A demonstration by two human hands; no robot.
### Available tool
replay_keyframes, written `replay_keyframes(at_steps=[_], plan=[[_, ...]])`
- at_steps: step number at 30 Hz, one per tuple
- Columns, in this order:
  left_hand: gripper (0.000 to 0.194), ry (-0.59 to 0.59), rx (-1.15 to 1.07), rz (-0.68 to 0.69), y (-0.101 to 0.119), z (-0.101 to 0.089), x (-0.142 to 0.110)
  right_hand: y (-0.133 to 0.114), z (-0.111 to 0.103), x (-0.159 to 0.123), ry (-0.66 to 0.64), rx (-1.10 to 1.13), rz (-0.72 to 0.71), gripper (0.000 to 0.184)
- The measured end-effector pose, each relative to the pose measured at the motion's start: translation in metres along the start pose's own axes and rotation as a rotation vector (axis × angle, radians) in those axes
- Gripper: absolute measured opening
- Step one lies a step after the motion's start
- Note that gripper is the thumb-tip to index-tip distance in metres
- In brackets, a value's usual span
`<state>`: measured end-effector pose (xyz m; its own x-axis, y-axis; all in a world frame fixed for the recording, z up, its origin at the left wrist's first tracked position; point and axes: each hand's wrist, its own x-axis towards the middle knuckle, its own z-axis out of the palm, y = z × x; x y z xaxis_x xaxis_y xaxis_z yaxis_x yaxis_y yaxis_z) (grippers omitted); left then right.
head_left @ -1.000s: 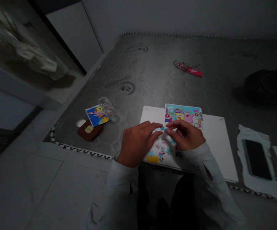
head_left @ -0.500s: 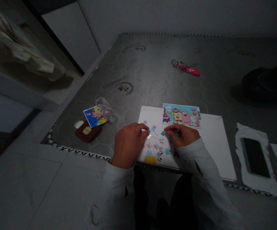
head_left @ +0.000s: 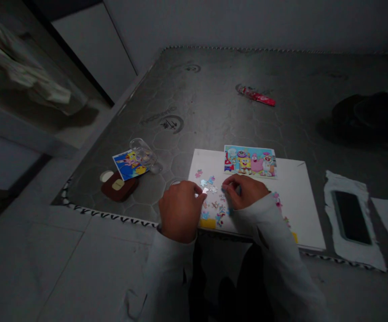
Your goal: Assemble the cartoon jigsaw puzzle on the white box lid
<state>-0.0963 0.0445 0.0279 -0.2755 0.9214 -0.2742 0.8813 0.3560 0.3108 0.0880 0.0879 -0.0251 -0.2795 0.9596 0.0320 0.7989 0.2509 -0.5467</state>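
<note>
Loose jigsaw puzzle pieces (head_left: 215, 205) lie scattered over a white board (head_left: 301, 192). My left hand (head_left: 181, 210) is at the board's left edge, thumb and forefinger pinched on a pale jigsaw piece (head_left: 205, 191). Over the middle of the board, my right hand (head_left: 245, 191) has its fingertips closed on a small blue jigsaw piece (head_left: 223, 189), mostly covered by the fingers. Between the hands lie a blue and purple piece (head_left: 211, 180) and several silvery ones. A cartoon picture card (head_left: 250, 162) rests at the board's back edge. More pink pieces (head_left: 277, 200) show beyond my right wrist.
Left of the board are a brown case (head_left: 119, 188), a blue cartoon card (head_left: 130, 167) and a clear plastic container (head_left: 145, 154). A phone (head_left: 351, 218) lies on white paper at right. Farther back are a red wrapper (head_left: 256, 95) and a dark round object (head_left: 364, 116).
My right hand has shifted slightly left with its blue piece. My left hand has moved slightly down, and a pale piece now shows at its fingertips. The whole view has shifted a little.
</note>
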Motion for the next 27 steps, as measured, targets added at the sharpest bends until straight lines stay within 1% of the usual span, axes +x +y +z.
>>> replay_keyframes(at_steps=[4, 9, 12, 16, 20, 24, 27], plan=[[0.017, -0.030, -0.024, -0.019, 0.000, -0.001, 0.001, -0.010, 0.002, -0.002, -0.063, -0.013, -0.016, 0.016], [0.019, -0.050, -0.022, -0.020, -0.001, -0.001, 0.003, -0.019, 0.001, -0.005, -0.064, -0.028, -0.042, 0.015], [0.022, -0.037, 0.002, 0.002, 0.000, -0.001, 0.002, -0.025, 0.001, -0.005, -0.076, -0.049, -0.032, 0.015], [0.029, 0.006, 0.016, -0.004, 0.002, 0.002, 0.001, -0.031, -0.002, -0.004, -0.113, -0.083, -0.008, 0.013], [0.022, 0.027, -0.025, -0.010, 0.003, 0.006, 0.002, -0.029, -0.003, -0.004, -0.113, -0.080, 0.001, 0.012], [0.017, 0.002, -0.044, 0.006, 0.003, 0.005, 0.004, -0.022, 0.000, -0.004, -0.075, -0.056, -0.047, 0.014], [0.015, -0.019, -0.050, 0.011, 0.003, 0.003, 0.004, -0.019, 0.002, -0.005, -0.053, -0.045, -0.048, 0.015]])
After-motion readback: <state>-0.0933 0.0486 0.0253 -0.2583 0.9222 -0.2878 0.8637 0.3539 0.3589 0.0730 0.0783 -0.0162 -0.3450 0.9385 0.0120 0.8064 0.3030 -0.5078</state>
